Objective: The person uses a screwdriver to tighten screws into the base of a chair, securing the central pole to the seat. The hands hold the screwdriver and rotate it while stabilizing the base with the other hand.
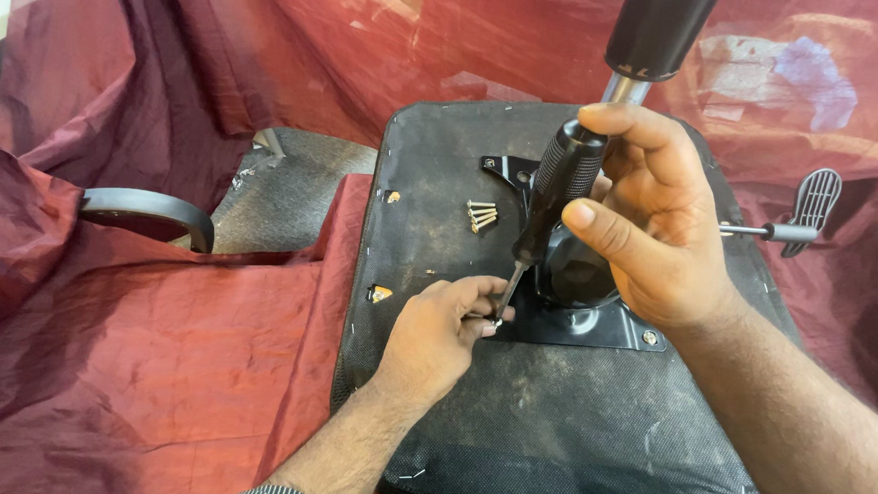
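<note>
Driving a screw into the black metal mounting plate (595, 330) on the upturned chair seat.

My right hand (651, 223) is clamped around the black ribbed-handle screwdriver (552, 198), which tilts down and left so its tip lands at the plate's front-left corner. My left hand (440, 332) is pinched shut right at that tip, fingertips (486, 300) touching the shaft; whatever's in the pinch is hidden. The plate sits mid-seat on the dusty black fabric seat underside (549, 433), ringing the chrome gas-lift column with black sleeve (650, 38). Small pile of loose silver screws (481, 215) lies just left of the plate. Black paddle lever (812, 201) sticks out right. Curved black armrest (150, 212) lies well apart at left, all on the maroon cloth (153, 362).
</note>
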